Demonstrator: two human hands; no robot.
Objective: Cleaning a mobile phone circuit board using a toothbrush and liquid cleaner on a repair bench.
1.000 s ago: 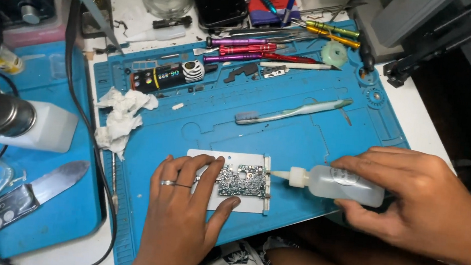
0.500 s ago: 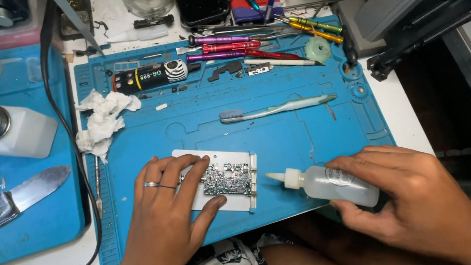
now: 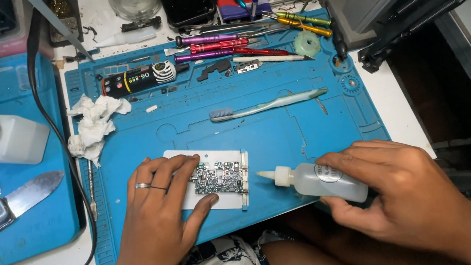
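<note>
On the near edge of the blue mat (image 3: 280, 142), your left hand (image 3: 161, 212) lies palm down, fingers spread and flat, gripping nothing but pinning the white plate (image 3: 206, 199) that carries the small circuit board (image 3: 217, 178); thumb and forefinger bracket the board. Just right of it, the squeeze bottle (image 3: 317, 182) lies sideways, nozzle pointing left at the board, short of touching. Your right hand (image 3: 408, 195) wraps its body, fingers on top, thumb beneath.

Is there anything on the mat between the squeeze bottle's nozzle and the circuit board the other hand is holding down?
Nothing visible. The right hand holds the squeeze bottle with its nozzle aimed at the circuit board, which the left hand pins. Only bare blue mat and the board's white holder edge lie between.
</note>
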